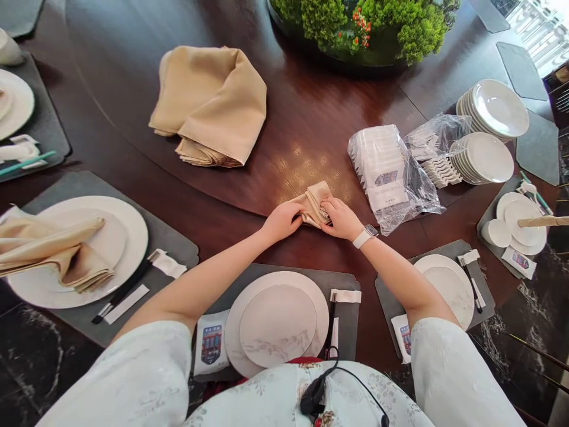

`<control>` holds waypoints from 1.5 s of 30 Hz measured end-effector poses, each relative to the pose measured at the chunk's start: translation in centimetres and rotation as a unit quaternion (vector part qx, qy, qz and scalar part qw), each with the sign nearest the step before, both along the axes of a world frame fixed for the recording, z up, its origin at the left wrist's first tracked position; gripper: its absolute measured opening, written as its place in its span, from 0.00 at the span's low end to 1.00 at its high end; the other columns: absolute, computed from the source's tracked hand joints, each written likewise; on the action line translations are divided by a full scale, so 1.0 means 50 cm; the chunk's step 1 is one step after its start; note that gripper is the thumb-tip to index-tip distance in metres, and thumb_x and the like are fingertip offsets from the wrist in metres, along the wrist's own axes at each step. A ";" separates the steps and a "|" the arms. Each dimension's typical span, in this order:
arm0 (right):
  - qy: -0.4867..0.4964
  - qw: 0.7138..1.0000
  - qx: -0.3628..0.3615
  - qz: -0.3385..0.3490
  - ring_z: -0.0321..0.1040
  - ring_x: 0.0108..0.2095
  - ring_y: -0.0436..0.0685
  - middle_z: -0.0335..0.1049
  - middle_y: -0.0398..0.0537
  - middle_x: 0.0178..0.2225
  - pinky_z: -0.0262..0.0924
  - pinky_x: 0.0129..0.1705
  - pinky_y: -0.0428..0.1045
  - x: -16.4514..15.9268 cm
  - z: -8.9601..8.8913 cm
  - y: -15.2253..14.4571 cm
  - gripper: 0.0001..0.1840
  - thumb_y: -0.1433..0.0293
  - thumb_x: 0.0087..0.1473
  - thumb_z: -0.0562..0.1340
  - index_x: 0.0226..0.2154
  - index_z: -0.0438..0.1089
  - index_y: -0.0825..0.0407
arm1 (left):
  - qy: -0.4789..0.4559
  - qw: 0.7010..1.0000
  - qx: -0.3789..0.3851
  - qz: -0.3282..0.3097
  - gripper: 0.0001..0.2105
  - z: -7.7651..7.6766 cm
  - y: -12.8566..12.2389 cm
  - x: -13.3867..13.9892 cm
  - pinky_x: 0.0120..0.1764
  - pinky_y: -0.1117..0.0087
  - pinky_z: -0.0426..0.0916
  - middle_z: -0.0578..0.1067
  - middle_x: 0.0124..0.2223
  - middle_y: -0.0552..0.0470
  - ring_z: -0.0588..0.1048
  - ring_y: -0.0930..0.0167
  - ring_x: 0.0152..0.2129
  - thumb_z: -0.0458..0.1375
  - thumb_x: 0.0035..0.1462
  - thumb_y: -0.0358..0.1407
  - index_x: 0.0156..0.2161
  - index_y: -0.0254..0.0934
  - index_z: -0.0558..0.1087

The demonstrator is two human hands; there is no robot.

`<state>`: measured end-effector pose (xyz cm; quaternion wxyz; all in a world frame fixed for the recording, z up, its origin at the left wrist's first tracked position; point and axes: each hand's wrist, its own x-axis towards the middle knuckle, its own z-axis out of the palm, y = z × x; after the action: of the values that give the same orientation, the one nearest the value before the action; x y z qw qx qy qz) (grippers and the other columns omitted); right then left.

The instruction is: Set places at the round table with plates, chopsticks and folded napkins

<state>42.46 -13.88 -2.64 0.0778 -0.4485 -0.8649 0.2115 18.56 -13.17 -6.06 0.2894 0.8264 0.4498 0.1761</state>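
Note:
A beige cloth napkin (313, 199), gathered into narrow folds, lies on the dark wooden table between my hands. My left hand (283, 219) is closed on its left end, thumb and fingers pinching the cloth. On the right end, my right hand (340, 217) presses and grips the folds, a white-strapped watch on that wrist. Beyond them sits a pile of folded beige napkins (213, 107). Right in front of my body, a small plate (278, 325) rests on a larger white plate (235, 344).
A plastic bag of white packets (384, 178) lies to the right, near stacked small plates (484, 157) and stacked bowls (498, 110). Greenery (368, 29) stands at the table's centre. At left, a folded napkin (57, 252) lies on another plate setting. Chopsticks (332, 323) lie beside the near plates.

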 end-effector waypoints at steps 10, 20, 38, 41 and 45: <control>0.107 0.973 -0.078 -0.187 0.69 0.42 0.57 0.74 0.52 0.41 0.63 0.48 0.51 0.013 0.018 0.021 0.14 0.66 0.63 0.53 0.44 0.69 0.55 | 0.112 0.989 0.010 0.096 0.19 0.004 0.032 0.050 0.49 0.59 0.65 0.78 0.41 0.39 0.75 0.59 0.43 0.44 0.69 0.45 0.42 0.36 0.75; 0.029 0.992 -0.050 -0.111 0.68 0.44 0.58 0.73 0.54 0.41 0.61 0.50 0.51 0.005 0.085 0.025 0.12 0.68 0.66 0.51 0.42 0.68 0.55 | 0.164 0.964 -0.117 0.173 0.18 0.059 0.115 0.104 0.41 0.58 0.72 0.82 0.41 0.38 0.80 0.54 0.41 0.53 0.60 0.46 0.37 0.39 0.82; -0.137 0.972 -0.046 -0.187 0.72 0.48 0.63 0.75 0.61 0.44 0.67 0.50 0.53 -0.066 0.057 -0.024 0.13 0.77 0.60 0.56 0.47 0.69 0.56 | -0.060 0.950 0.041 0.302 0.28 0.059 -0.077 0.032 0.65 0.51 0.60 0.66 0.65 0.34 0.64 0.56 0.64 0.56 0.62 0.40 0.65 0.36 0.61; 0.023 0.945 -0.100 -0.312 0.72 0.38 0.58 0.74 0.50 0.35 0.69 0.45 0.52 -0.055 0.096 -0.097 0.06 0.71 0.53 0.63 0.36 0.68 0.52 | -0.185 0.931 -0.087 0.303 0.26 0.043 -0.149 0.006 0.58 0.56 0.69 0.69 0.62 0.34 0.72 0.61 0.57 0.55 0.63 0.43 0.63 0.36 0.62; 0.283 0.802 -0.319 -0.418 0.68 0.27 0.52 0.69 0.40 0.28 0.71 0.31 0.50 -0.038 0.164 -0.283 0.12 0.67 0.44 0.65 0.32 0.64 0.51 | -0.339 0.868 -0.291 0.216 0.30 0.034 -0.247 0.045 0.50 0.62 0.74 0.73 0.60 0.37 0.77 0.66 0.49 0.48 0.67 0.56 0.64 0.39 0.61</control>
<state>40.54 -28.04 5.54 0.2523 -0.6860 -0.4170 0.5402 20.80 -25.50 -4.36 0.6060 0.4766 0.5222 0.3646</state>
